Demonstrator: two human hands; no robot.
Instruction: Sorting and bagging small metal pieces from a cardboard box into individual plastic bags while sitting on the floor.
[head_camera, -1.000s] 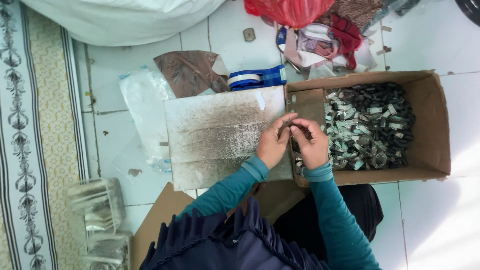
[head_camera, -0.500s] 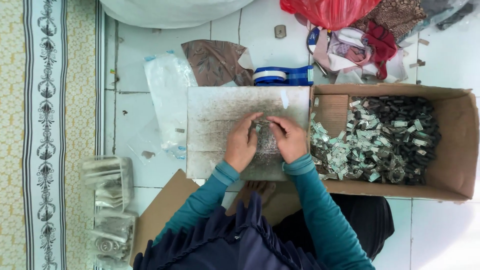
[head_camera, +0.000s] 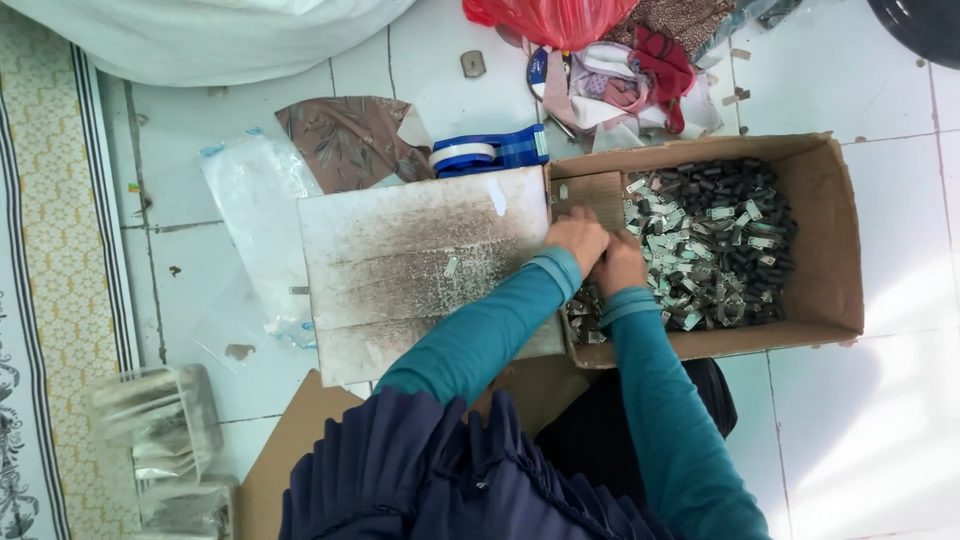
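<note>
My left hand (head_camera: 577, 240) and my right hand (head_camera: 617, 265) are pressed together at the left end of an open cardboard box (head_camera: 838, 250), down among a heap of small black and silver metal pieces (head_camera: 715, 250). The fingers of both hands are curled and hidden, so I cannot tell what they hold. Both arms wear teal sleeves. Left of the box lies a worn, speckled white board (head_camera: 400, 270) with one small silver piece (head_camera: 451, 266) on it.
A blue tape dispenser (head_camera: 487, 153) sits behind the board. Clear plastic bags (head_camera: 245, 190) lie at the board's left, and filled clear packets (head_camera: 165, 430) at lower left. A red bag (head_camera: 550, 18) and cloth scraps (head_camera: 640, 75) lie behind the box. A patterned mat (head_camera: 45, 300) runs along the left.
Both hands moved right from over the white board to the left end of the box. One small silver piece now lies on the board.
</note>
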